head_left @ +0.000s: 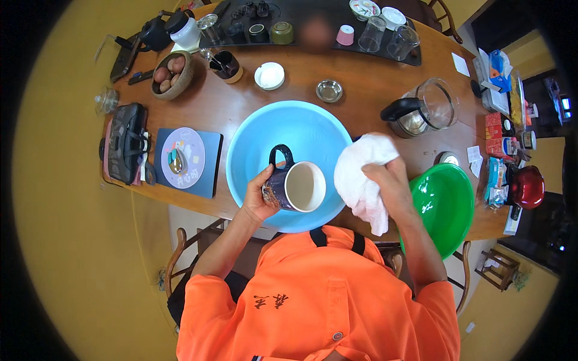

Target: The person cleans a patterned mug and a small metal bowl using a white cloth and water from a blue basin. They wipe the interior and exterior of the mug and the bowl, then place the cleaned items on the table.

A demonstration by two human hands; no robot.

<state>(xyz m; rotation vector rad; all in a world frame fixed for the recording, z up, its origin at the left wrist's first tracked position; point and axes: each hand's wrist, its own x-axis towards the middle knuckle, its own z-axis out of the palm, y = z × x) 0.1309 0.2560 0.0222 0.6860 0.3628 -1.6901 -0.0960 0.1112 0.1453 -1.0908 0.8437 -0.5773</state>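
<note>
My left hand (260,195) is closed round a dark patterned mug (279,186). The mug is tipped on its side, its pale inside facing right and its black handle pointing up and away. Below it lies the light blue basin (250,135) on the table. My right hand (390,183) grips a bunched white cloth (364,171) over the right rim of the basin, apart from the mug. A green basin (442,207) sits at the right, beside my right forearm.
A glass pot (436,105) with a black handle stands beyond the cloth. Farther off are a small metal bowl (329,91), a white ashtray-like dish (269,76) and a dark tray (301,30) of cups. To the left are a blue board (208,165) and a black bag (127,144).
</note>
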